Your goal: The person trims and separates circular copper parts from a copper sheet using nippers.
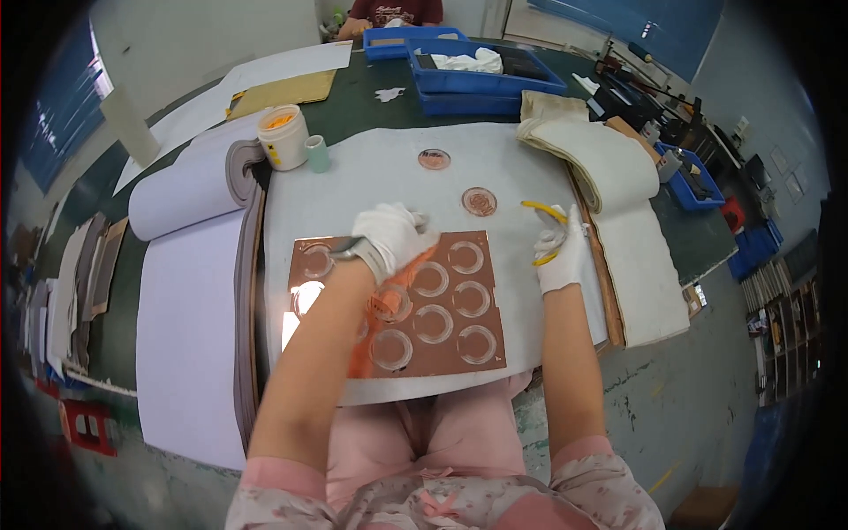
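A copper-brown rectangular plate (448, 349) lies on white sheeting in front of me, with rows of pale rings on it. My left hand (389, 238), in a white glove, is over the plate's far part, its fingers closed on the upper end of an orange see-through film strip (360, 358) that slants across the plate. To the plate's right, my gloved right hand (564, 252) holds a tool with two curved yellow handles (542, 208), which looks like pliers; its jaws are mostly hidden. Two round copper-coloured discs (480, 202) rest on the sheeting beyond the plate.
A white tub (283, 139) with orange contents and a pale green cylinder (317, 154) stand at the far left. Rolled layered sheets (190, 194) lie on the left, a folded cream pad (618, 168) on the right. Blue trays (490, 84) stand at the back, near another person (395, 12).
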Demonstrator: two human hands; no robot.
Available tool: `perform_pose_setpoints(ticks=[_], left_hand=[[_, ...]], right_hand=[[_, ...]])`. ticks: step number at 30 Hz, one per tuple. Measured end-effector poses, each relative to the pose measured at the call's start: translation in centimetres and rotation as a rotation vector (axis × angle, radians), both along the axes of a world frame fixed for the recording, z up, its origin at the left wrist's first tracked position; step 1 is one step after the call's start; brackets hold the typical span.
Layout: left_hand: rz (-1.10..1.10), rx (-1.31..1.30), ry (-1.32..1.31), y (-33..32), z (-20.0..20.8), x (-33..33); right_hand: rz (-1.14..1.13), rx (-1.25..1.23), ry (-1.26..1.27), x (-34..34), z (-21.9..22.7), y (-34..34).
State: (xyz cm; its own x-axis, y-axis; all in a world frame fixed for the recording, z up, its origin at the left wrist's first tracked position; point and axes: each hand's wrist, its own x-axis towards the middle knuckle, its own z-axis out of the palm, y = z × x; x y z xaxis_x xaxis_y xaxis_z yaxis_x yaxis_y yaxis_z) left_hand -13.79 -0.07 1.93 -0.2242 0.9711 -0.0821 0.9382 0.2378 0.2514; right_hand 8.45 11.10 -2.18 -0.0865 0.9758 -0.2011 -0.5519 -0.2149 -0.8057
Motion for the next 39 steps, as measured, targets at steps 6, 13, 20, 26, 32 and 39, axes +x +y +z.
perform_pose_setpoints(ticks=[6,13,20,26,32,39], left_hand=[[-0.106,-0.231,0.009,-0.5,0.6,-2.3],[-0.21,-0.181,-0.24,-2.5,4.5,-3.6],[-0.055,0.367,-0.287,-10.2,13.9,-6.0],[0.441,0.795,-0.824,-20.0,19.9,-12.0],[0.447,0.788,-0.944,-30.2,16.8,-20.5],[1.121,0.27,-0.264,-35.6,7.5,-22.4]], right_hand=[[0.034,-0.038,0.131,-0.6,0.3,0.0],[0.047,-0.072,0.156,-0.1,0.7,0.3],[0.144,-0.063,0.182,0.6,-1.1,0.8],[0.149,-0.039,0.137,0.5,-1.1,1.0],[0.129,0.006,0.081,-0.3,-1.2,1.0],[0.116,0.068,0.036,-1.3,-1.5,0.9]])
